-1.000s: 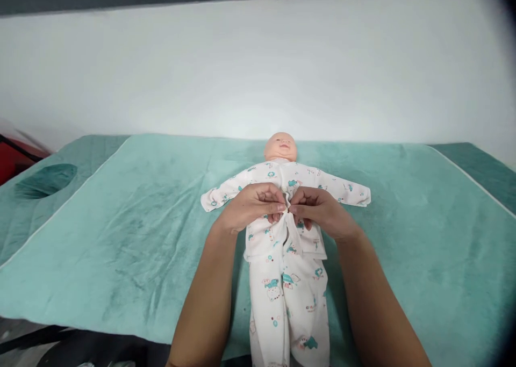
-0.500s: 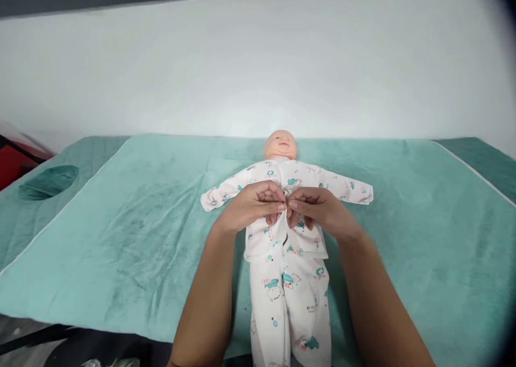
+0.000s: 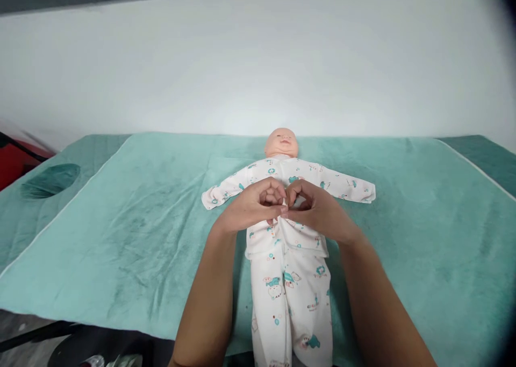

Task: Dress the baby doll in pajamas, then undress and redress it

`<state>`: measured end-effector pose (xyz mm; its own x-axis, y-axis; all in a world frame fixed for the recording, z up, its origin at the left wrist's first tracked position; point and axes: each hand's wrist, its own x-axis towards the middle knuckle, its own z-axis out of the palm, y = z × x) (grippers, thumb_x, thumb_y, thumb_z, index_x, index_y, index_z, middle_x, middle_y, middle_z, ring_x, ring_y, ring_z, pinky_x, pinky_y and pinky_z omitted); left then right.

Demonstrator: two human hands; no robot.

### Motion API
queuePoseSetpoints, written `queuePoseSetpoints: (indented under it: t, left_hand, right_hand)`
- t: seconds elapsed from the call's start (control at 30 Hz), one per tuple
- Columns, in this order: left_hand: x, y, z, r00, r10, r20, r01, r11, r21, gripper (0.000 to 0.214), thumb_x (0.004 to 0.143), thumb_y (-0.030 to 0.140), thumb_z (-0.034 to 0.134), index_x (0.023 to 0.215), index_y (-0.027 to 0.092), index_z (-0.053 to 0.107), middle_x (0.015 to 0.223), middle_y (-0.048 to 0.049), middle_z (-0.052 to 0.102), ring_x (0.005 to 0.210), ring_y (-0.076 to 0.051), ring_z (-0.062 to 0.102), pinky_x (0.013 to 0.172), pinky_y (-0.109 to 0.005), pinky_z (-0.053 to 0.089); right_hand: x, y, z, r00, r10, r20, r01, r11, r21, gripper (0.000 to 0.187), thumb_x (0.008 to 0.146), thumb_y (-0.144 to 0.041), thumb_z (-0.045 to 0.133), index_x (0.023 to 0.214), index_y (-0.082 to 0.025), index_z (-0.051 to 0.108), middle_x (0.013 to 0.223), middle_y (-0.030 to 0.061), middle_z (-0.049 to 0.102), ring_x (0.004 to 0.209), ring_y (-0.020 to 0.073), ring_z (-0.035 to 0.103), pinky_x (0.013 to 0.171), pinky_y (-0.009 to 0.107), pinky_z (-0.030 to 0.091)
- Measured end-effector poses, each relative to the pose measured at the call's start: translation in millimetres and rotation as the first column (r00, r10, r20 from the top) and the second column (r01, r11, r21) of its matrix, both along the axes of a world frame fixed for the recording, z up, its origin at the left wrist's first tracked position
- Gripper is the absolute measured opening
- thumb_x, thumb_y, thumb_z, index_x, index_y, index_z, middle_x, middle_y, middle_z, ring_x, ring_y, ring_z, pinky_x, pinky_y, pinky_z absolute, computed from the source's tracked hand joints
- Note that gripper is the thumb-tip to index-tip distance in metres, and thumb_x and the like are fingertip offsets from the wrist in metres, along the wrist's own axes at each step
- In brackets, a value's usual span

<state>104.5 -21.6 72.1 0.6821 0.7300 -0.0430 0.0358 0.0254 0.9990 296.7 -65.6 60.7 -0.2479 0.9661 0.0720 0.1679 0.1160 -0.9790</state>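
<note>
A baby doll lies on its back, its head toward the wall and its arms spread. It wears a white printed baby jacket and matching trousers. At the middle of the chest, my left hand pinches the left side of the jacket's front opening. My right hand pinches the other front edge, its fingertips meeting those of the left. A bit of white cloth shows between the fingertips. Any fastener there is hidden by my fingers.
A green plush cover spreads under the doll on a padded bed, with an oval hole at the left end. Behind stands a white wall. Something red is at the far left, and a black seat is below the front edge.
My two hands have come closer together, fingertips now touching and pressing. The jacket's front edges below them have drawn together, and the dark gap there no longer shows.
</note>
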Motion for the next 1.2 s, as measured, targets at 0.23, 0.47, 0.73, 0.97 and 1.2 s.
queuePoseSetpoints:
  t: [0.23, 0.47, 0.73, 0.97, 1.2]
  left_hand:
    - [-1.8, 1.7, -2.3, 1.0, -0.015, 0.023, 0.015, 1.0, -0.011, 0.025, 0.078, 0.02, 0.069, 0.099, 0.019, 0.054, 0.076, 0.0017, 0.061, 0.058, -0.007, 0.057, 0.055, -0.021, 0.052]
    - [0.0, 2.1, -7.3, 0.997, 0.002, 0.081, -0.002, 1.0, -0.009, 0.021, 0.076, 0.011, 0.064, 0.092, 0.019, 0.053, 0.063, 0.0057, 0.057, 0.05, -0.007, 0.054, 0.049, -0.02, 0.045]
    - [0.8, 3.5, -7.3, 0.994, 0.024, 0.11, -0.026, 1.0, 0.011, 0.02, 0.079, 0.018, 0.07, 0.091, 0.017, 0.055, 0.063, 0.0051, 0.058, 0.049, -0.006, 0.054, 0.047, -0.018, 0.047]
    - [-0.2, 2.4, -5.9, 0.993, 0.024, 0.113, -0.028, 0.999, 0.031, 0.017, 0.082, 0.025, 0.071, 0.09, 0.017, 0.059, 0.065, 0.0027, 0.059, 0.053, -0.009, 0.057, 0.049, -0.021, 0.049]
    - [7.7, 13.9, -19.6, 0.856, 0.488, 0.167, -0.516, 0.815, 0.262, 0.003, 0.088, 0.023, 0.06, 0.09, 0.021, 0.058, 0.069, 0.0029, 0.059, 0.058, -0.01, 0.055, 0.054, -0.023, 0.044]
  right_hand:
    - [4.1, 3.8, -3.9, 0.996, 0.034, -0.086, -0.036, 0.999, -0.023, 0.028, 0.073, -0.027, 0.076, 0.084, -0.02, 0.052, 0.086, -0.0017, 0.053, 0.073, 0.0096, 0.048, 0.064, 0.023, 0.04]
    - [7.2, 4.4, -3.3, 0.988, 0.071, -0.135, -0.075, 0.997, -0.021, 0.028, 0.073, -0.024, 0.077, 0.084, -0.019, 0.052, 0.089, -0.0009, 0.053, 0.075, 0.01, 0.048, 0.066, 0.024, 0.041]
    - [11.7, 3.1, 0.1, 0.969, 0.132, -0.211, -0.139, 0.99, -0.018, 0.022, 0.08, -0.027, 0.073, 0.088, -0.019, 0.054, 0.091, 0.0005, 0.053, 0.081, 0.0112, 0.048, 0.071, 0.025, 0.042]
    - [14.6, 3.7, -5.0, 0.955, 0.124, -0.269, -0.134, 0.991, -0.021, 0.022, 0.08, -0.027, 0.075, 0.087, -0.018, 0.056, 0.086, 0.0002, 0.055, 0.074, 0.0087, 0.049, 0.065, 0.021, 0.043]
    - [-3.3, -19.7, 22.3, 0.607, 0.707, -0.362, -0.664, 0.702, 0.258, 0.027, 0.086, -0.036, 0.07, 0.098, -0.013, 0.066, 0.092, 0.0095, 0.068, 0.076, 0.012, 0.065, 0.062, 0.018, 0.052]
